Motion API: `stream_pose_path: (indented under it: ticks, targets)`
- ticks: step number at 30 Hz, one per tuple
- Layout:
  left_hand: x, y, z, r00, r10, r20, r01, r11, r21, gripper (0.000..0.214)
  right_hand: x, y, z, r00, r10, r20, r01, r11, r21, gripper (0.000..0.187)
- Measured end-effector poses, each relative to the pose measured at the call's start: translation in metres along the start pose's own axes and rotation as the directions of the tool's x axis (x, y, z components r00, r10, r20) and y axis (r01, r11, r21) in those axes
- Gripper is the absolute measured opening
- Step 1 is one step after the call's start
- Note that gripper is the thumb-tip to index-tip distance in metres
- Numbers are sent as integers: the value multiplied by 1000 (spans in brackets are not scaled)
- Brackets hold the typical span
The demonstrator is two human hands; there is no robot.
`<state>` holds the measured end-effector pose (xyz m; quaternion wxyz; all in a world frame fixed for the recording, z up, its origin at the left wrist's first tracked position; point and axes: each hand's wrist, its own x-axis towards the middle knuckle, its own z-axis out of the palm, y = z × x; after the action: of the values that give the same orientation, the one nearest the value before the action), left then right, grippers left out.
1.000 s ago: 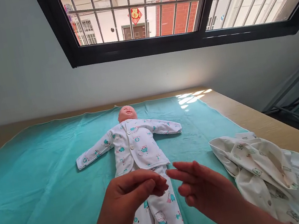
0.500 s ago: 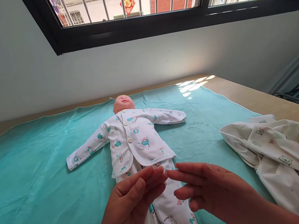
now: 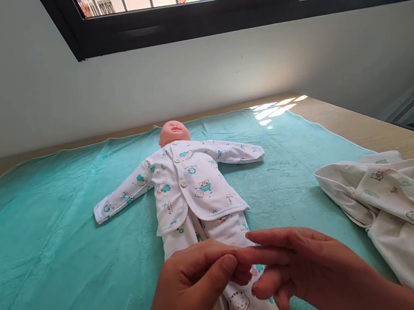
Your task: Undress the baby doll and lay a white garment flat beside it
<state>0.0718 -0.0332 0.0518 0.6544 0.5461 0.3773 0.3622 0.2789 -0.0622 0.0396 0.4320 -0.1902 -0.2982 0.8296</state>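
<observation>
A baby doll lies on its back, its head (image 3: 173, 132) toward the wall and arms spread. It wears a white printed jacket (image 3: 213, 191) with round buttons and matching white pants (image 3: 226, 231). Above the doll's legs, my left hand (image 3: 197, 279) has its thumb and fingers closed around a fingertip of my right hand. Fingers stretched out and apart, my right hand (image 3: 309, 260) holds nothing. Both hands hide part of the pants, and the doll's feet are out of view.
A turquoise blanket (image 3: 60, 255) covers most of the wooden table (image 3: 357, 123). Crumpled white baby clothing (image 3: 396, 207) with animal prints lies at the right. Beyond the table stand a grey wall (image 3: 139, 89) and a black-framed window (image 3: 187, 22).
My left hand has moved right and its fingers have closed on a fingertip of my right hand. The view has shifted slightly; the doll and clothing lie as before.
</observation>
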Motion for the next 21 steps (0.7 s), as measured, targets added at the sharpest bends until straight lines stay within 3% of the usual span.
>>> stream_pose_path:
  ticks: [3, 6, 9, 12, 14, 16, 21]
  targets:
    - [-2, 11, -3, 996, 59, 65, -72, 971, 227, 20, -2, -1, 0, 1000, 13, 7, -12, 998, -68, 32]
    - [-3, 17, -9, 974, 104, 202, -187, 871, 454, 24, -5, -3, -1, 999, 38, 23, -33, 983, -181, 35]
    - [-5, 15, -14, 910, 176, 376, -395, 647, 653, 25, -8, -5, -3, 997, 73, 25, -64, 960, -274, 35]
    - [-6, 5, -13, 820, 325, 471, -569, 371, 734, 25, -8, -4, -7, 996, 87, 8, -79, 937, -340, 34]
    - [-6, -3, -11, 760, 419, 497, -621, 243, 745, 24, -7, -3, -10, 997, 83, -4, -78, 929, -362, 35]
    - [-6, -9, -9, 733, 479, 483, -620, 179, 764, 24, -7, -3, -9, 997, 71, -18, -72, 927, -368, 35]
    - [-4, -12, -12, 694, 613, 376, -583, 174, 793, 22, -12, -9, 5, 997, 81, -16, -78, 865, -496, 34]
